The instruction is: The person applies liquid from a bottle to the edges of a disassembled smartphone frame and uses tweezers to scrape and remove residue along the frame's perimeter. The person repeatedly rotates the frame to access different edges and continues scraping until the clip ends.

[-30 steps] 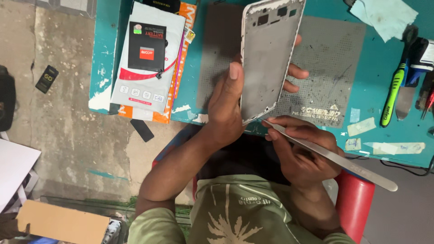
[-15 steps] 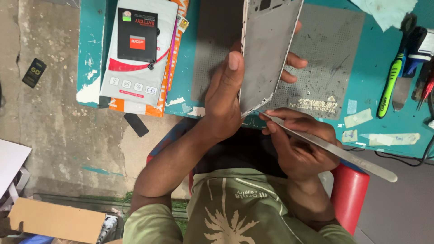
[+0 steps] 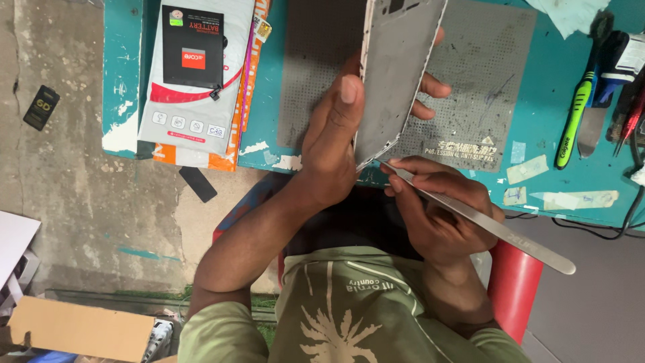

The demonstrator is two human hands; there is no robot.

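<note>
Here, from the head view, I see my left hand (image 3: 336,144) gripping the grey phone panel (image 3: 398,70) upright over the grey work mat (image 3: 484,101). My right hand (image 3: 437,212), just below the mat, pinches the steel tweezers (image 3: 484,222), tip touching the panel's lower corner. A green-handled tool (image 3: 574,114) lies right of the mat.

Left hand (image 3: 336,144) gripping phone frame (image 3: 396,74), right hand (image 3: 437,208) gripping tweezers (image 3: 484,222)

Olive-green short-sleeved shirt (image 3: 349,316); pale palm-tree print and lettering on it; arms bare
</note>
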